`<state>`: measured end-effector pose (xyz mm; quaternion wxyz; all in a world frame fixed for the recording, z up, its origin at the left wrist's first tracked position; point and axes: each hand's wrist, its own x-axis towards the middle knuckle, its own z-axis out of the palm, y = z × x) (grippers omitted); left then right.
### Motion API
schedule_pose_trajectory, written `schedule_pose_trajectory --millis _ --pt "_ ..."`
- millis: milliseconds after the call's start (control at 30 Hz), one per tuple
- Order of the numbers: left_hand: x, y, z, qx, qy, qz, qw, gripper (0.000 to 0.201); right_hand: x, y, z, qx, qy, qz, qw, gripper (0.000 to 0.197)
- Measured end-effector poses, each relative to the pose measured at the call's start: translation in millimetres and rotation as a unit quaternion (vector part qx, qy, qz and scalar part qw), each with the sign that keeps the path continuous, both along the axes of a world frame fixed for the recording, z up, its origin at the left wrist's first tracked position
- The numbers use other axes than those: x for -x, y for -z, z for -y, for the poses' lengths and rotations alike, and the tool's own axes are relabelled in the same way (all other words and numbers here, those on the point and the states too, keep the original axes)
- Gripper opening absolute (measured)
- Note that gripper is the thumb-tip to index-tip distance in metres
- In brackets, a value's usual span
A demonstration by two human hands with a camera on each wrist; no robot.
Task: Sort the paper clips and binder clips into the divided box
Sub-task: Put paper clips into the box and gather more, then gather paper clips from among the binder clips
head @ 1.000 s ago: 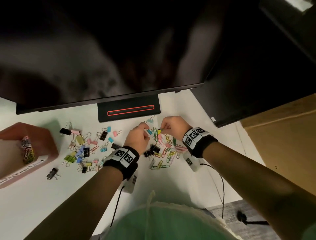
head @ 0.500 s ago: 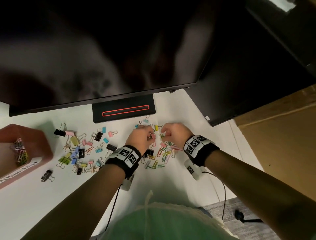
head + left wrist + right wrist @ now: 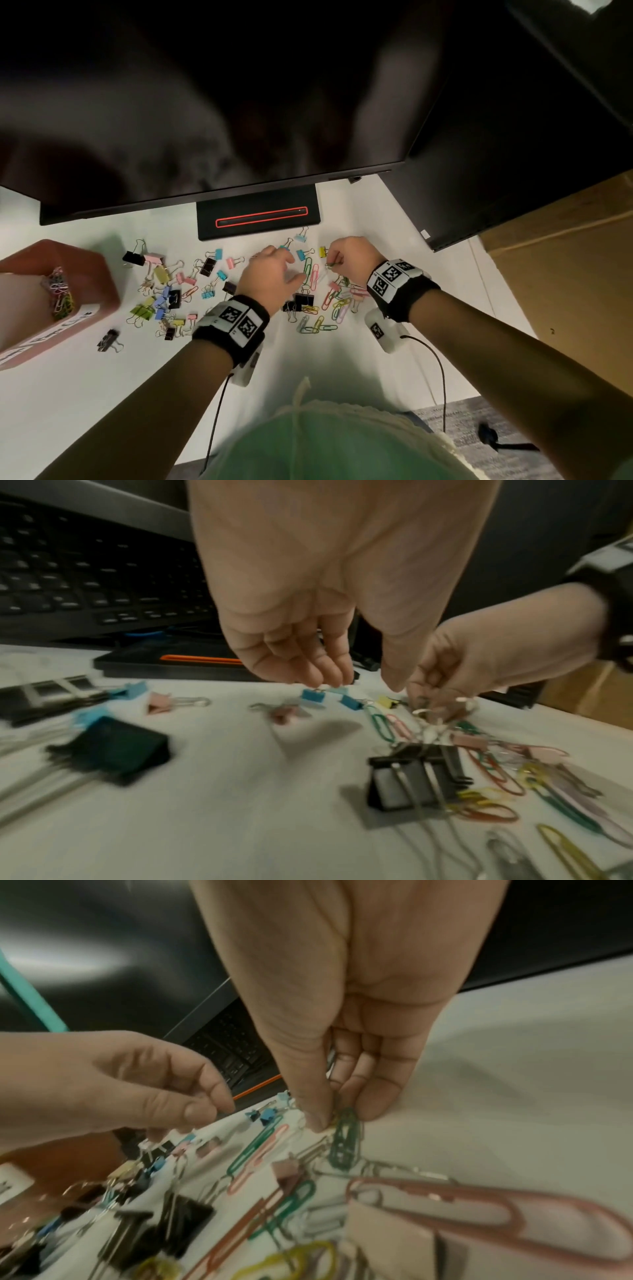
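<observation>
Coloured paper clips and binder clips lie scattered on the white desk. My right hand pinches a small bunch of dark green paper clips between thumb and fingers, just above the pile. My left hand hovers beside it with loosely curled fingers that hold nothing, over a blue binder clip. A green and a pink paper clip lie between the hands. The pink divided box stands at the far left, with paper clips in one compartment.
A monitor overhangs the back of the desk, its black stand just behind the clips. A second dark screen and a cardboard box are on the right. A black binder clip lies alone near the box. Wrist cables trail to the desk's front edge.
The two hands met over the clips half a second ago. Now the left hand has drawn back and loosened, while the right hand keeps hold of the green paper clips.
</observation>
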<state>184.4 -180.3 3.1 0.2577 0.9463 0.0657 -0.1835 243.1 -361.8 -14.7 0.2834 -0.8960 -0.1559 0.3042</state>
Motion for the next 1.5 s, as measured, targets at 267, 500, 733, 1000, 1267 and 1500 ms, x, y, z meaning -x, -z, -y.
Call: schedule_pose_trajectory --millis 267,500,733,1000,1267,1500 --pt "-17.0 14.5 37.1 -0.076 0.027 -0.080 0.993 0.054 -9.9 -10.5 30.6 -0.092 0.102 -0.032 0.990 0.013" --pt "-26.9 14.9 31.8 -0.062 0.052 -0.091 0.993 0.027 10.7 -4.0 35.6 -0.033 -0.109 -0.020 0.993 0.018" --pt "-27.8 13.2 28.9 -0.071 0.087 -0.096 0.989 0.022 8.6 -4.5 27.6 0.016 -0.146 -0.009 0.989 0.023" --pt "-29.4 12.3 18.1 -0.094 0.103 -0.103 0.985 0.026 6.1 -5.7 19.5 0.060 -0.125 -0.020 0.990 0.030" --pt "-26.7 12.4 2.2 -0.111 0.147 -0.092 0.978 0.024 14.9 -1.7 13.1 0.053 -0.126 0.035 0.990 0.028" --pt "-23.4 14.9 -0.3 -0.102 0.159 -0.081 0.979 0.022 12.7 -3.3 3.6 0.071 -0.120 0.045 0.989 0.025"
